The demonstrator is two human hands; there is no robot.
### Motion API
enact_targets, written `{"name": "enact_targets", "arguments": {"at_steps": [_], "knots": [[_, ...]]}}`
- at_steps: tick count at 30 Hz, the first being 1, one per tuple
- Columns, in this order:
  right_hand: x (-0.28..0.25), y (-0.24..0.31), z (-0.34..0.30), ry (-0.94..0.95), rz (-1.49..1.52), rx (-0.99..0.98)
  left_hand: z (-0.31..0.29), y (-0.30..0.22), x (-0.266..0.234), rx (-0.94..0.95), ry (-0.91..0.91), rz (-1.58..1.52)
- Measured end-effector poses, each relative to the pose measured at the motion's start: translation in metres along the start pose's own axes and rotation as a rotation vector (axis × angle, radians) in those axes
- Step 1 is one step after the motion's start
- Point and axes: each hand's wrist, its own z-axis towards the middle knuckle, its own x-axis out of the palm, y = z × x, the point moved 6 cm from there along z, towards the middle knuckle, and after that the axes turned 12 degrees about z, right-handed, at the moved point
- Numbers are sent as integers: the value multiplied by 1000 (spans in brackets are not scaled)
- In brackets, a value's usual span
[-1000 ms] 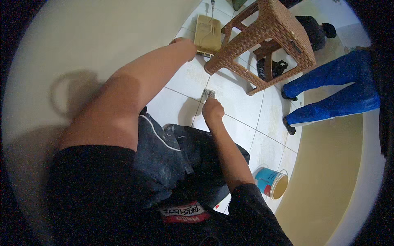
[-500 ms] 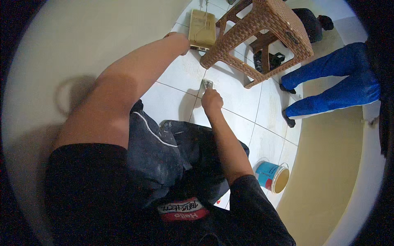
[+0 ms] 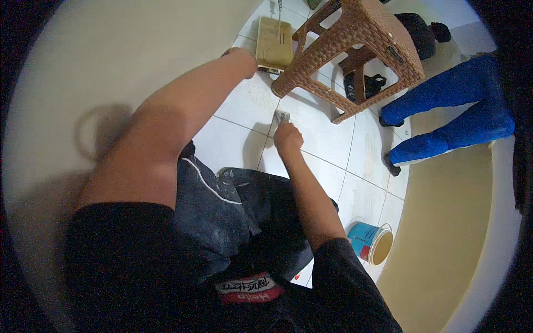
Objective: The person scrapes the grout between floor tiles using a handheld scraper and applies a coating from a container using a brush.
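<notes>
Now, furthest left, the left hand (image 3: 241, 62) sits just beside the paint tray (image 3: 267, 30), fingers hidden: can't tell whether it grips anything. Well apart, the right hand (image 3: 288, 137) wraps a small scraper (image 3: 283, 116) out over the tiled floor (image 3: 222, 133), near the brown stool (image 3: 383, 28). Overreach forward and it could bump that leg; a careless left elbow or wrist could jolt the tray. Further right, a bucket (image 3: 362, 238) stands clear.
</notes>
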Motion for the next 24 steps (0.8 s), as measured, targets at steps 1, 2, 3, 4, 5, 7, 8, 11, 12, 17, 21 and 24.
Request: {"name": "enact_targets", "arguments": {"at_steps": [1, 2, 3, 4, 5, 7, 8, 11, 12, 17, 21, 24], "knots": [[-2, 2, 3, 9, 32, 14, 0, 5, 0, -38, -22, 4], [-3, 9, 3, 22, 18, -59, 0, 12, 5, 11, 37, -15], [-3, 7, 4, 19, 19, -52, -3, 7, 1, 16, 34, -11], [-3, 1, 4, 1, -22, -41, -9, -4, -4, 35, 37, -6], [-2, -5, 2, -16, -64, -30, -15, -13, -10, 54, 41, 0], [-7, 8, -10, -40, -57, -88, -20, -3, -6, 14, -74, -48], [-3, 8, -3, -36, -68, -83, -17, 2, -8, -3, -33, -24], [-5, 14, 1, -20, -24, -63, -13, 8, -1, -30, 19, -5], [-4, 9, 2, -18, 8, -32, -13, 3, -2, -5, 60, 3], [4, 14, -3, -65, 37, -9, -5, 5, 2, -19, 54, -1], [2, 11, 9, -47, 68, 63, 1, -3, 7, 33, 128, 51], [4, 21, -2, -85, 75, 29, -2, -1, 5, 18, 47, 21]]}}
